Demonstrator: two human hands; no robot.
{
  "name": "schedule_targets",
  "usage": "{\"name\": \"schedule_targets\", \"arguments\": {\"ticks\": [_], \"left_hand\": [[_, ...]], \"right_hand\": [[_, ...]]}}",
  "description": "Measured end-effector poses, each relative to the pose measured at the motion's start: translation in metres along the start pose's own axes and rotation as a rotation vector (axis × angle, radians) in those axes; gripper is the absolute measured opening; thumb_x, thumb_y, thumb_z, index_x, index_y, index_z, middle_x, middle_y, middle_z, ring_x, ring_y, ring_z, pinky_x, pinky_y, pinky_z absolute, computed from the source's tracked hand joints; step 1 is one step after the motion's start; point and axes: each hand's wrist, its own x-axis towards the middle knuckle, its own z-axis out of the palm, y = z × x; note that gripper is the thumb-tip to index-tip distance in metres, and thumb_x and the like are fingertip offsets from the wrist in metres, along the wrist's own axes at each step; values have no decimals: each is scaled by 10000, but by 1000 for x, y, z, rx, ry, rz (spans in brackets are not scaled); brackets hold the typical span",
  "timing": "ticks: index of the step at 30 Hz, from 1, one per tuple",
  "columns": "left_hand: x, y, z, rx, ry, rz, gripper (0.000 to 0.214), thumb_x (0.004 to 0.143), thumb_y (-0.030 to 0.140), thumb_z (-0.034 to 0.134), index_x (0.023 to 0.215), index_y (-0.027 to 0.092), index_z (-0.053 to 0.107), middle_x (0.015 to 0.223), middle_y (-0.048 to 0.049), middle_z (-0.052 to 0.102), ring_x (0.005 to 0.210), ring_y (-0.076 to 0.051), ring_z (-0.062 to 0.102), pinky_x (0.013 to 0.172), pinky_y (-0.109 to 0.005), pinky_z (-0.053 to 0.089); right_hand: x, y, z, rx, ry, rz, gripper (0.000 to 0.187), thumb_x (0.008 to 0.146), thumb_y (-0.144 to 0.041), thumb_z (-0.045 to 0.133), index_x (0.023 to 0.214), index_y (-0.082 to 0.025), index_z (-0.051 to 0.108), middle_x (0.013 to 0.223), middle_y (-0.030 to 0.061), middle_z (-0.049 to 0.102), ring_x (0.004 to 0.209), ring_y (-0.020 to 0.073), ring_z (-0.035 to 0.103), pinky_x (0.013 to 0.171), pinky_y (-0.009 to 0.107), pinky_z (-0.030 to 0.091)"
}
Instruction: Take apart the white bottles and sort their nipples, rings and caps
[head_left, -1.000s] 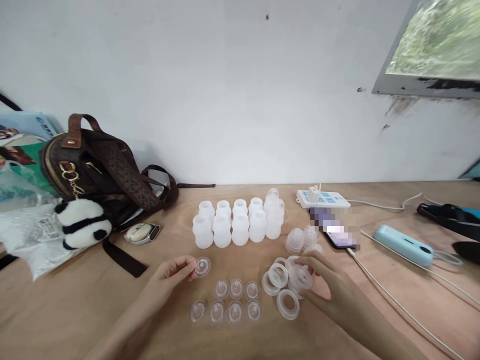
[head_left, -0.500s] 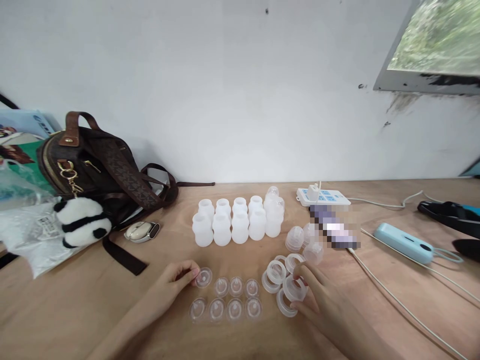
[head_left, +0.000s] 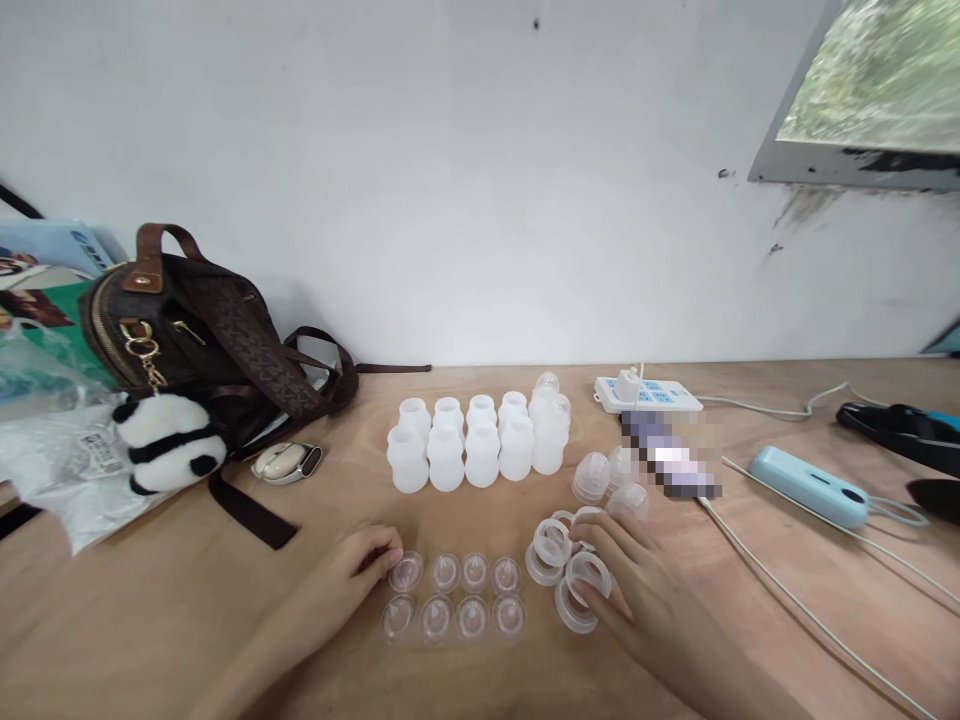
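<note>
My left hand [head_left: 352, 572] rests on the wooden table [head_left: 150, 600], its fingertips pinching a clear silicone nipple [head_left: 406, 573] at the left end of the upper of two rows of clear nipples [head_left: 474, 596]. My right hand [head_left: 637, 585] lies among a pile of translucent screw rings [head_left: 553, 545], fingers curled on one ring [head_left: 586, 574]. Behind them stand two rows of small white plastic bottles [head_left: 472, 445]. A few clear dome caps [head_left: 592, 476] sit to the right of the bottles.
A brown handbag [head_left: 195, 335] with a panda plush [head_left: 169, 442] and a plastic bag [head_left: 52, 460] fill the left. A power strip [head_left: 649, 395], a blurred phone [head_left: 667, 460] with white cable, a light-blue device [head_left: 806, 485] and black items [head_left: 896, 430] lie right.
My left hand lowered the nipple it held and set it down at the left end of the upper row. My right hand shifted slightly lower among the rings.
</note>
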Motion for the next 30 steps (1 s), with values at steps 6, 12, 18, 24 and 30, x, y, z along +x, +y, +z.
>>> {"name": "schedule_targets", "arguments": {"ticks": [6,12,18,24,30], "left_hand": [[0,0,-2,163,-12,64,354,910,368,379,617,213,505,673,-25,613,695,-222,556,694,-308,405],[0,-6,0,247,-32,95,352,932,342,360,645,213,517,715,-25,637,730,-218,572,740,-316,405],[1,-3,4,307,25,74,310,924,341,386,704,213,563,764,-24,674,767,-230,596,761,-344,404],[4,-2,12,419,96,82,248,895,307,431,702,211,552,743,-15,670,749,-235,614,743,-359,393],[3,-7,22,395,166,97,229,935,270,409,767,213,553,798,-15,689,800,-247,640,750,-364,379]], "right_hand": [[10,-8,-1,-102,-56,-82,225,858,-158,612,1062,-221,542,1056,84,669,1014,299,586,791,440,525],[9,-2,1,-119,-33,-59,155,869,-201,617,1009,-217,551,1019,87,671,985,296,586,767,422,506],[15,-2,-6,-71,-15,-55,84,912,-200,571,993,-213,550,962,66,664,930,267,574,751,384,474],[65,16,-27,-179,190,-66,130,965,-198,463,885,-196,565,861,73,670,823,253,575,752,393,416],[123,46,-21,-449,180,43,240,955,-263,489,1150,-148,569,1107,161,657,1035,341,570,830,431,407]]}}
